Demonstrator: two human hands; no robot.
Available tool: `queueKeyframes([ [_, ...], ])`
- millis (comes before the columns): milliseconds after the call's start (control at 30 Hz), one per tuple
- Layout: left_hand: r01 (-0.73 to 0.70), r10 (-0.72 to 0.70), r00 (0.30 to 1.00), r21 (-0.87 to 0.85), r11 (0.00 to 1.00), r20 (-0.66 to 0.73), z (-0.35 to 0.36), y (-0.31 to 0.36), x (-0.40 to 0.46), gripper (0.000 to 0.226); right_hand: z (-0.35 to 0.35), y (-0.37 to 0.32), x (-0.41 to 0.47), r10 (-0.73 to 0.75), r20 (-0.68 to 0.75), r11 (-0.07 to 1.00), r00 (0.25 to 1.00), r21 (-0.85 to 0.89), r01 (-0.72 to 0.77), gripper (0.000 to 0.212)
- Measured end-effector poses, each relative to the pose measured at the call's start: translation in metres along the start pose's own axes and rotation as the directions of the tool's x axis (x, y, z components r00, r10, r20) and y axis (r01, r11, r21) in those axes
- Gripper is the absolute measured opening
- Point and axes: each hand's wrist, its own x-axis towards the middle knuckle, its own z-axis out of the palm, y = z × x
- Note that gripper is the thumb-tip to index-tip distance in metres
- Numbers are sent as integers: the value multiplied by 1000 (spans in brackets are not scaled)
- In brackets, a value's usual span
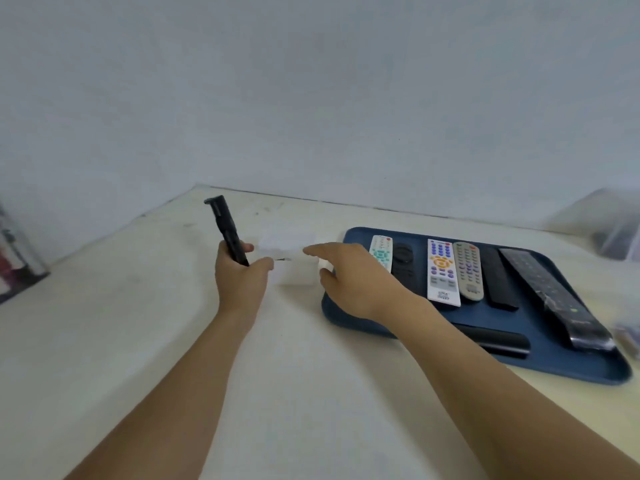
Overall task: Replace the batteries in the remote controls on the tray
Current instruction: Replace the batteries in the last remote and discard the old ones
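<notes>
Both bare forearms extend forward over the table. Left hand: fingers curled in a grip around a black remote, held tilted upright. Right hand: fingers extended, relaxed, palm down, holding nothing.

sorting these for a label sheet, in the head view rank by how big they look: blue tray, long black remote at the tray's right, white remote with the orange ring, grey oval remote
1. blue tray
2. long black remote
3. white remote with the orange ring and grey oval remote: the white one looks slightly longer, too close to rank.
</notes>
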Motion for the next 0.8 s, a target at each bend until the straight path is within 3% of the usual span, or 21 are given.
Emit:
queueKeyframes([
  [167, 57, -55, 995, -21, 998, 87, 7, -7, 17, 23, 1, 6, 28, -12, 23, 1000, 1000, 7, 12, 51],
  [233, 69, -71, 994, 19, 997, 78, 8, -8, 18, 30, 3, 6, 38, -27, 8, 1000, 1000, -9, 27, 45],
  [433, 68, -71, 997, 66, 995, 33, 10, -8, 19, 23, 3, 6, 51, -71, -126, 966, 989, -256, 37, 18],
  [700, 98, -99, 994, 13, 995, 54, 10, -8, 20, 27, 10, 7, 62, -30, -81, 984, 996, -180, 15, 56],
  [800, 117, -116, 989, -6, 993, 89, 8, -9, 21, 24, 4, 8, 75, 42, -56, 965, 998, -257, -55, 51],
])
